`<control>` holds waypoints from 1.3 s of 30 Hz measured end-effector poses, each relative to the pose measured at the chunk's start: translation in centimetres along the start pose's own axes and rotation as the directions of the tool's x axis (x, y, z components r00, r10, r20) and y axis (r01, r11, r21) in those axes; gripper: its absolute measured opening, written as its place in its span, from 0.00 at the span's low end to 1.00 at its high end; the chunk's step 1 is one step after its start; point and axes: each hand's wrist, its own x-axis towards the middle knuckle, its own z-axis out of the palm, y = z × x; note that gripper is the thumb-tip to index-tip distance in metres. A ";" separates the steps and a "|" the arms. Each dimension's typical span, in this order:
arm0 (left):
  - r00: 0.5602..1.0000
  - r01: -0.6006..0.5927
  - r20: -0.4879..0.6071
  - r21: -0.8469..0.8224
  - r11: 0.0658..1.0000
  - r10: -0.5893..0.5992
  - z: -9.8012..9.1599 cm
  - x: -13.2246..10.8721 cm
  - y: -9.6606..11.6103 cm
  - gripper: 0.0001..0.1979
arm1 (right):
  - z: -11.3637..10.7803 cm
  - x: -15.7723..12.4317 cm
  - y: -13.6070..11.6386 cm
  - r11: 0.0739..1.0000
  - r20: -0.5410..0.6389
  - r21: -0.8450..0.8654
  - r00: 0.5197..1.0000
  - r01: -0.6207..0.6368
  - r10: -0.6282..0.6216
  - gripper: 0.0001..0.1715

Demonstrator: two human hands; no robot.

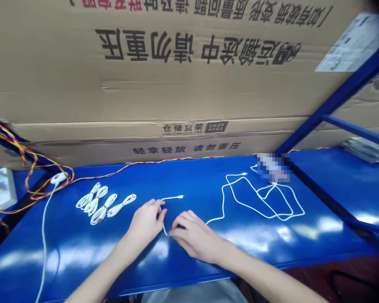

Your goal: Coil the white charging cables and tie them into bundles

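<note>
A thin white cable (pixel 165 229) runs between my two hands above the blue shelf surface. My left hand (pixel 148 218) has its fingers closed on the cable, and a short end with a small plug (pixel 180 197) sticks out beyond the fingers. My right hand (pixel 196 237) pinches the cable a little further along, its fingertips close to the left hand. White cord comes out past the right hand and joins loose, uncoiled cable (pixel 223 202) spread on the right. To the left lie several white cables folded into bundles (pixel 105 206), apart from both hands.
Large cardboard boxes (pixel 183 92) stand behind the blue shelf (pixel 189 181). A blurred item (pixel 274 167) lies at the back right. Red and yellow twisted wires (pixel 34 168) and a white corded device (pixel 59 178) are at left. Blue metal struts (pixel 334 90) cross the right side.
</note>
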 end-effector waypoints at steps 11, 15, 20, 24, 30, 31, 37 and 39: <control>0.983 0.120 -0.144 0.016 0.993 -0.116 -1.8 -3.7 -7.4 0.16 | -8.7 -11.6 13.7 0.580 -0.696 -0.116 0.482 -0.807 0.532 0.20; 0.986 0.072 -0.154 0.059 0.996 -0.062 -1.8 -2.5 -6.9 0.20 | -12.5 -12.2 18.8 0.341 -0.533 -0.047 0.312 -0.939 0.787 0.26; 0.992 -0.039 -0.117 -0.035 0.999 0.035 -1.4 0.0 -5.0 0.16 | -14.0 -10.1 22.3 0.346 -0.294 -0.041 0.342 -0.937 0.893 0.13; 0.998 -0.049 -0.044 -0.016 0.999 0.048 -1.6 2.4 -3.8 0.15 | -13.8 -8.9 23.0 0.395 -0.344 -0.047 0.386 -0.918 0.856 0.09; 0.999 -0.053 -0.009 0.096 0.994 0.054 -1.6 5.6 -3.6 0.11 | -14.2 -6.1 20.8 0.590 -0.494 -0.061 0.538 -0.805 0.683 0.11; 0.998 -0.060 -0.019 0.103 0.993 0.063 -1.6 5.9 -3.8 0.11 | -14.0 -5.3 19.8 0.652 -0.501 -0.065 0.590 -0.755 0.633 0.11; 0.971 -0.237 -0.012 0.049 0.970 0.238 -2.6 5.4 -5.7 0.13 | -9.7 -1.0 13.1 0.943 -0.358 -0.130 0.902 -0.306 0.243 0.14; 0.951 -0.305 0.061 0.010 0.952 0.304 -3.6 4.9 -6.3 0.16 | -8.0 -0.4 12.4 0.945 -0.290 -0.163 0.929 -0.284 0.229 0.15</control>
